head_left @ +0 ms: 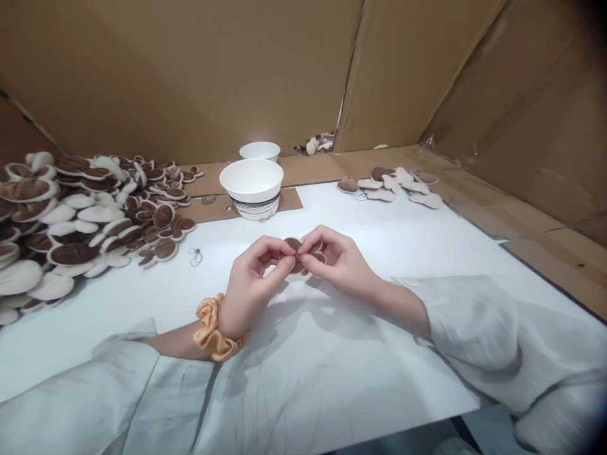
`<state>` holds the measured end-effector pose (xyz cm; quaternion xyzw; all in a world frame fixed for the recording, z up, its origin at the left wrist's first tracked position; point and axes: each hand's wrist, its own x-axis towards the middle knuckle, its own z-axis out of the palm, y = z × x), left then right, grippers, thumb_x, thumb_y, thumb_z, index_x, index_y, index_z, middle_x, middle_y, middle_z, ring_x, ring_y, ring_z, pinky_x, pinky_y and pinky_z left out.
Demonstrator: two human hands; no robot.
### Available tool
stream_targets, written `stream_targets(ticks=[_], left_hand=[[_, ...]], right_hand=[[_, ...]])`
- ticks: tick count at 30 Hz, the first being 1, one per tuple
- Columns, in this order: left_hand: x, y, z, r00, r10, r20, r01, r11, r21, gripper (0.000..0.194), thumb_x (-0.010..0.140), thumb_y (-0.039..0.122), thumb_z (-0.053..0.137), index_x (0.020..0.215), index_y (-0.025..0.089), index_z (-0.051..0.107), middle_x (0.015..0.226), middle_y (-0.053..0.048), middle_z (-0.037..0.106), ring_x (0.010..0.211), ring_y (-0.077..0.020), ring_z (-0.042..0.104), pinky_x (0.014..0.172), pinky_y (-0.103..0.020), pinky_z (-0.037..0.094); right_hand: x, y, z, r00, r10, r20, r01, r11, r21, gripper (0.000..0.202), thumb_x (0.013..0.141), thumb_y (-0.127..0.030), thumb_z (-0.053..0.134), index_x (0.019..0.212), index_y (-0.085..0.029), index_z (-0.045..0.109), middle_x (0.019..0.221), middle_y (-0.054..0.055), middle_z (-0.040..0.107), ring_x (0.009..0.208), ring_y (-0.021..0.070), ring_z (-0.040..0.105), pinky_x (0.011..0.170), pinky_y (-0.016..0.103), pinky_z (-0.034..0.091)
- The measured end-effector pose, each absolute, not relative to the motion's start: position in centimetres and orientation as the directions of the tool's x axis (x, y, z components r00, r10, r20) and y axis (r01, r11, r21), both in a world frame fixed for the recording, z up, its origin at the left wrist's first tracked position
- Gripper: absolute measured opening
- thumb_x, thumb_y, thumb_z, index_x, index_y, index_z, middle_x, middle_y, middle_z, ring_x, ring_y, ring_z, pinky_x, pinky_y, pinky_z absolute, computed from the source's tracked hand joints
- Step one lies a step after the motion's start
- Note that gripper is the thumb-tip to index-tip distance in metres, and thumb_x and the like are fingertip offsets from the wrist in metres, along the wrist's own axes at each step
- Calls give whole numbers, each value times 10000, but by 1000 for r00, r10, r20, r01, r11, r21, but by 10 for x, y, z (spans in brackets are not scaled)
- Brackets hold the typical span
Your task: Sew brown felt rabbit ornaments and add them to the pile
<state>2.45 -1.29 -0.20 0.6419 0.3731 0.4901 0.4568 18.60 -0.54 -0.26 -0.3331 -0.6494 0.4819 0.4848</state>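
Note:
Between both hands, above the white tabletop, is a small brown fabric piece [294, 245] with rounded lobes and a pale edge. My left hand [258, 272], with a gold scrunchie [215, 328] at its wrist, pinches the piece from the left. From the right, my right hand [339, 262] pinches it too, and the fingertips of both hands nearly meet at its middle. The fingers hide much of the piece. Whether a needle or thread is between them I cannot make out.
A large heap of brown and white fabric pieces [99, 221] lies at left. A white bowl wound with dark thread [256, 205] stands ahead, another bowl [260, 150] behind it. More pieces [398, 184] lie back right. A thread tangle [195, 256] sits near the heap. Cardboard walls [199, 76] surround the table.

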Motion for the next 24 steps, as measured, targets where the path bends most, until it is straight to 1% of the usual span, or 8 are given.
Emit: stream_targets(ticks=[3,6,8,13,15,18,21,24], left_hand=[[24,-11,-4,221,934,282,21,-294,956,75,791,223,582,829,170,544,821,-8,585,754,-129,595,720,-249,479],[24,-9,-5,169,937,307,25,-316,949,94,788,226,588,832,166,531,828,-10,575,752,-126,591,712,-247,474],[23,-9,-6,158,936,315,31,-323,946,99,790,230,587,830,165,524,820,-11,568,758,-127,588,711,-248,469],[23,-9,-6,207,926,315,34,-328,944,109,798,226,574,811,167,483,824,-15,554,777,-127,575,717,-253,452],[23,-9,-7,200,929,312,25,-324,946,165,778,221,596,820,180,442,807,-2,534,758,-126,572,692,-253,447],[24,-8,-9,209,929,304,24,-316,949,258,758,219,617,908,200,408,810,3,540,744,-128,571,671,-256,440],[24,-7,-9,196,936,292,19,-301,953,284,753,224,621,945,197,414,850,-9,546,781,-128,567,693,-255,443],[24,-7,-10,176,941,288,6,-294,956,275,729,228,646,884,192,422,859,7,501,761,-108,551,678,-233,449]], right_hand=[[186,-6,-3,-334,896,292,-50,292,-955,89,783,-159,547,858,-200,521,819,8,518,717,111,535,635,265,497],[186,-5,-4,-346,892,292,-94,277,-956,272,770,-176,570,1012,-232,457,888,10,492,751,111,527,667,275,500],[185,-4,-4,-328,902,281,-116,256,-960,350,764,-182,581,1063,-249,411,883,2,482,735,105,525,668,276,495],[184,-3,-3,-249,940,232,-129,206,-970,270,789,-203,554,1016,-226,409,826,-7,520,684,97,531,639,262,462],[184,-2,-3,-230,947,225,-124,201,-972,234,790,-212,555,984,-213,425,828,-1,537,696,100,535,639,258,454],[184,-1,-4,-211,957,199,-115,178,-977,158,803,-239,544,924,-195,453,808,4,545,678,99,537,634,260,456],[183,-1,-4,-253,954,161,-100,140,-985,103,822,-252,507,893,-184,478,817,20,550,712,113,545,650,273,467],[183,-2,-5,-356,925,137,-85,113,-990,203,801,-218,529,992,-201,463,893,32,544,771,126,556,673,282,472]])
